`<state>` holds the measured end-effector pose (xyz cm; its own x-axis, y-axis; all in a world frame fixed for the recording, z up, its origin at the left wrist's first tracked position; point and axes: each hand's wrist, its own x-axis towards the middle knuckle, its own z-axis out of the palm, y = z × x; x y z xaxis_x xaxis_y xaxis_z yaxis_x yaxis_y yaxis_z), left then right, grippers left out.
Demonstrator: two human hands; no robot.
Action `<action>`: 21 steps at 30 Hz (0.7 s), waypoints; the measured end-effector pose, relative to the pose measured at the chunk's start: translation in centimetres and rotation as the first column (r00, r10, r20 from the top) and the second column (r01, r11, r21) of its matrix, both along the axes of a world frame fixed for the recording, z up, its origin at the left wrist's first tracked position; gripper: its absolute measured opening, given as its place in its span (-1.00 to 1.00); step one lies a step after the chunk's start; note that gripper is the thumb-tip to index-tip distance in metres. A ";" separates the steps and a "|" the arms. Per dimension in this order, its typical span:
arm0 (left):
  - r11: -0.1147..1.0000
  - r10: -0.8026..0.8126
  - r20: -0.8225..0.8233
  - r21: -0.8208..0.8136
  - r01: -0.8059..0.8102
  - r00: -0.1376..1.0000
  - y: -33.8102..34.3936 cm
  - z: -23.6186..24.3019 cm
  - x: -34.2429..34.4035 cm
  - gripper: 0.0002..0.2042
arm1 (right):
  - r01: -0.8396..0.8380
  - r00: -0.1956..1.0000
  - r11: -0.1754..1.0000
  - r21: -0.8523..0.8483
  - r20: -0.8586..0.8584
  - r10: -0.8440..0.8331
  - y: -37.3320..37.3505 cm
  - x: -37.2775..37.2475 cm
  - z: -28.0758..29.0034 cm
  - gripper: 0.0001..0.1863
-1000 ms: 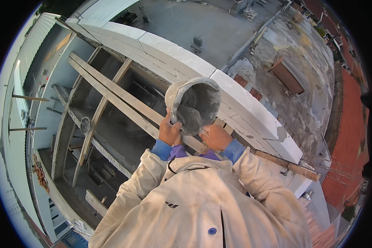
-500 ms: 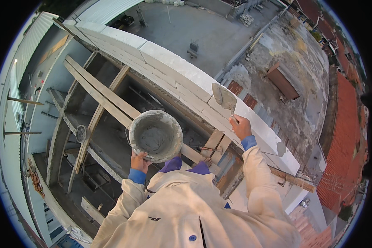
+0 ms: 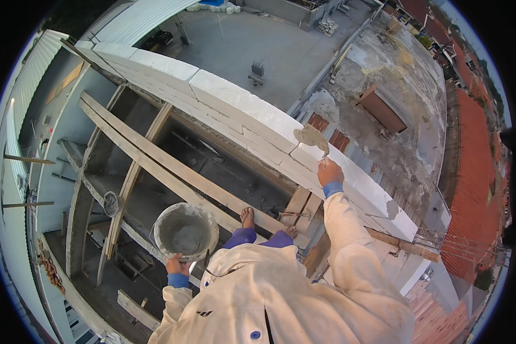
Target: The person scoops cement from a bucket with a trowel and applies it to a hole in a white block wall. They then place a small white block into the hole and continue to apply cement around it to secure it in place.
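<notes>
My left hand (image 3: 178, 265) grips the near rim of a round bucket (image 3: 211, 243) crusted with grey mortar. Wet mortar (image 3: 190, 238) lies in its bottom. My right hand (image 3: 330, 171) is closed round the handle of a trowel (image 3: 325, 153), held over the top of the white block wall (image 3: 246, 103). Grey mortar (image 3: 309, 136) shows at the blade, by a joint between blocks; whether it touches the block I cannot tell. Another grey mortar patch (image 3: 392, 208) marks the wall farther right.
My bare feet (image 3: 247, 218) stand on long wooden planks (image 3: 172, 166) laid over a deep open space with concrete beams (image 3: 133, 225). A hammer (image 3: 295, 214) lies on boards by the wall. Beyond the wall, a lower roof holds a brown box-shaped object (image 3: 383, 108).
The bucket has moved left and nearer to me in my left hand, uncovering my foot and the planks. The trowel has tilted over the wall top, its blade now seen more edge-on.
</notes>
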<state>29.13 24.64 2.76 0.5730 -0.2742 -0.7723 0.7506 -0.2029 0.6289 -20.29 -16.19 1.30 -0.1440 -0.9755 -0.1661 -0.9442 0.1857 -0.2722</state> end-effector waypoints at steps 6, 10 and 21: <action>0.993 -0.081 -0.032 -0.085 0.078 0.996 -1.9 -1.5 1.1 -0.65 | 0.342 0.458 0.756 0.558 0.604 -0.652 0.5 -2.0 -1.1 -0.55; 0.977 -0.135 -0.032 -0.174 0.127 0.990 -4.3 -0.8 0.1 -0.59 | 0.231 0.727 0.876 0.423 0.523 -0.445 -2.4 0.1 -0.4 -0.53; 0.982 -0.178 -0.035 -0.066 0.175 0.983 -3.6 3.0 -1.5 -0.61 | 0.268 0.963 0.931 0.248 -0.056 -0.262 -0.8 -0.6 3.4 -0.56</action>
